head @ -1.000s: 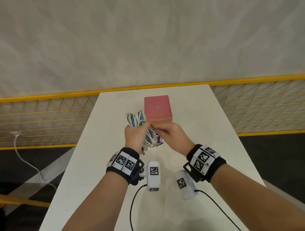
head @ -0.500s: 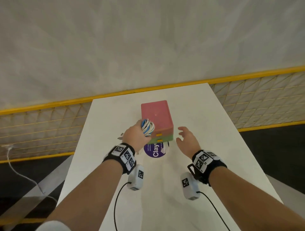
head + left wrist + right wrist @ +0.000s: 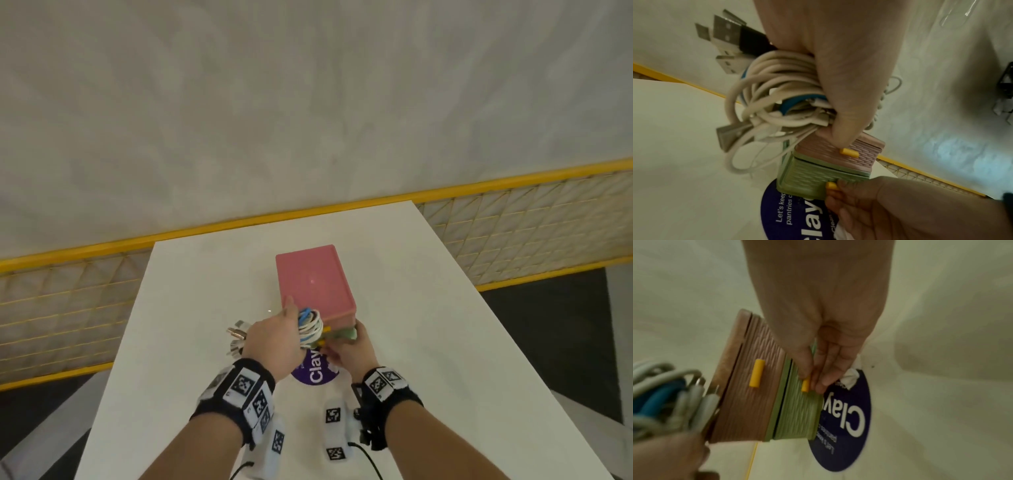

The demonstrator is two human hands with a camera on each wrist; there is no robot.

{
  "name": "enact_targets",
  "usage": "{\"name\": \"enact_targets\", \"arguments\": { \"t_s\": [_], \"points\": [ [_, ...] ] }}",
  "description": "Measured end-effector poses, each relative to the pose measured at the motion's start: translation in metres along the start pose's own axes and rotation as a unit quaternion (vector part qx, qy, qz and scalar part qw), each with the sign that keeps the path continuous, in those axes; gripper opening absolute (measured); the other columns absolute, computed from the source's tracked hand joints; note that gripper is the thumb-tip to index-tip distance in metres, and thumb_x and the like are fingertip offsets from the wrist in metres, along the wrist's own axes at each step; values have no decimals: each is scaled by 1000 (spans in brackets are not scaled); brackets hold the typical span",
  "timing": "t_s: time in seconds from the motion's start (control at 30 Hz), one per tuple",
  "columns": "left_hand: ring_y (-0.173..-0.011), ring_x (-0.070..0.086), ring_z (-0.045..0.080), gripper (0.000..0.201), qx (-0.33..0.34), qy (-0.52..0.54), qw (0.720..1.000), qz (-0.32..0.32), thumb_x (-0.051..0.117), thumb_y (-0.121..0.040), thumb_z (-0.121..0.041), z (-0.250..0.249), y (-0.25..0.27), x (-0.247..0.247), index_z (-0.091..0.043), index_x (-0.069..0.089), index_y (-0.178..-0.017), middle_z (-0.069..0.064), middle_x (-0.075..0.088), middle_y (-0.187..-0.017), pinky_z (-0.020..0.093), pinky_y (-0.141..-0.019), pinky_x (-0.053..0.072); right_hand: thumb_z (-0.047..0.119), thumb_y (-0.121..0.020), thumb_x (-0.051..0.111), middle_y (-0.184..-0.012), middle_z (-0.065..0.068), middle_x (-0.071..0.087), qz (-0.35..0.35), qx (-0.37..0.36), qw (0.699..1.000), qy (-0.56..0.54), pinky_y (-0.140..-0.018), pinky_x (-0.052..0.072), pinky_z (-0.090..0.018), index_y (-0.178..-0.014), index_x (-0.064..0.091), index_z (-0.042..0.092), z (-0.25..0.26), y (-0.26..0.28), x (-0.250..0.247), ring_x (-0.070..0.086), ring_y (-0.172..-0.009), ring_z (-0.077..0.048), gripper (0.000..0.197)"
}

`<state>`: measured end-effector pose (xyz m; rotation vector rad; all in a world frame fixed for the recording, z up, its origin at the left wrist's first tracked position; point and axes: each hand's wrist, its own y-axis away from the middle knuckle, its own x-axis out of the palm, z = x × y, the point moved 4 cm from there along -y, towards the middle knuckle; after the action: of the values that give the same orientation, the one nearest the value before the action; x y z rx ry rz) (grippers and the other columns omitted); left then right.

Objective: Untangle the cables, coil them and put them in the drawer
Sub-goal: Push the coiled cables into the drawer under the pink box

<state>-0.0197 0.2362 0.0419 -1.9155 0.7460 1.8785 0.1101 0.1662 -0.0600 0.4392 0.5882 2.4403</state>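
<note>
White coiled cables [image 3: 774,97] gripped in left-hand fingers [image 3: 844,126], touching drawer box [image 3: 830,162]

White desk [image 3: 428,308], centre frame. Pink box [image 3: 313,279] on it. Left hand [image 3: 274,339] grips coiled white and blue cables [image 3: 310,325] at the box's near left corner. Right hand [image 3: 349,349] at its green lower front. Purple sticker [image 3: 317,373] between the wrists.
</note>
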Motion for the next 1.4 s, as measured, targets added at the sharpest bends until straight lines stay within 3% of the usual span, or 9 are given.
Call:
{"name": "enact_targets", "arguments": {
  "t_s": [0.2, 0.4, 0.6, 0.8, 0.97, 1.07, 1.17, 1.3, 1.4],
  "points": [
    [-100, 65, 28, 91, -3, 7, 1000, 10, 65, -83, -38, -1, 3, -5, -12, 12, -152, 7, 66, -114, 38, -81, 51, -7, -80, 61, -91, -14, 68, -28, -25, 999, 16, -67, 56, -38, -113, 48, 24, -17, 26, -12, 66, -72, -24, 47],
    [-92, 66, 28, 88, -8, 16, 1000, 23, 66, -80, -33, -5, 7, -7, -11, 17, -151, 7, 67, -107, 36, -76, 52, 44, -66, 54, -119, -9, 43, -175, -71, 958, 215, -102, 42, -41, -128, 49, 18, 4, 39, -19, 49, -107, -26, 67],
    [-88, 65, 26, 88, -11, 12, 1000, 25, 65, -81, -29, -5, 8, -8, -9, 16, -151, 6, 66, -104, 35, -72, 49, -9, -76, 47, -89, -2, 47, -159, -92, 970, 160, -79, 48, -35, -123, 51, 7, 9, 26, -16, 51, -82, -21, 50],
    [-89, 63, 26, 80, -17, 59, 997, 37, 64, -82, -28, -5, 11, -11, -11, 23, -149, 7, 65, -104, 33, -70, 46, -18, -67, 40, -85, -4, 43, -160, -144, 959, 183, -75, 43, -26, -119, 54, 14, -26, 56, -40, 46, -81, -21, 63],
    [-81, 64, 29, 41, -17, 195, 977, -90, 66, -80, -27, -13, 41, -30, -13, 51, -116, 6, 65, -94, 35, -69, 51, -18, -67, 43, -93, -8, 44, -118, -163, 955, 219, -82, 47, -37, -130, 47, 17, -29, 54, -43, 47, -84, -22, 72],
    [-84, 65, 27, 43, 48, 118, 992, -3, 63, -84, -35, -48, 52, -19, -15, 47, -119, 5, 65, -95, 36, -70, 51, -15, -69, 46, -102, -7, 46, -108, -153, 954, 233, -90, 50, -45, -136, 40, 21, -30, 53, -42, 52, -94, -26, 76],
    [-91, 65, 29, 37, 9, 56, 994, 90, 63, -85, -33, -67, 39, 8, -10, 52, -113, 8, 66, -104, 33, -68, 45, -13, -71, 47, -114, -7, 46, -100, -174, 949, 241, -95, 48, -50, -140, 34, 19, -27, 55, -42, 51, -105, -26, 77],
    [-97, 65, 26, 21, -70, 45, 984, 158, 60, -89, -22, -72, 19, 36, -10, 62, -106, 7, 67, -108, 32, -70, 45, -16, -69, 43, -143, -7, 34, -95, -260, 906, 321, -114, 30, -41, -146, 29, 20, -17, 62, -39, 33, -130, -25, 86],
    [-100, 65, 24, 17, -89, 45, 986, 134, 51, -95, -19, -77, 7, 44, -12, 63, -104, 6, 68, -109, 32, -72, 46, 4, -82, 53, -154, 6, 29, -71, -339, 819, 458, -111, 21, -38, -145, 30, 34, -9, 69, -30, 20, -141, -23, 74]
  ]
}}
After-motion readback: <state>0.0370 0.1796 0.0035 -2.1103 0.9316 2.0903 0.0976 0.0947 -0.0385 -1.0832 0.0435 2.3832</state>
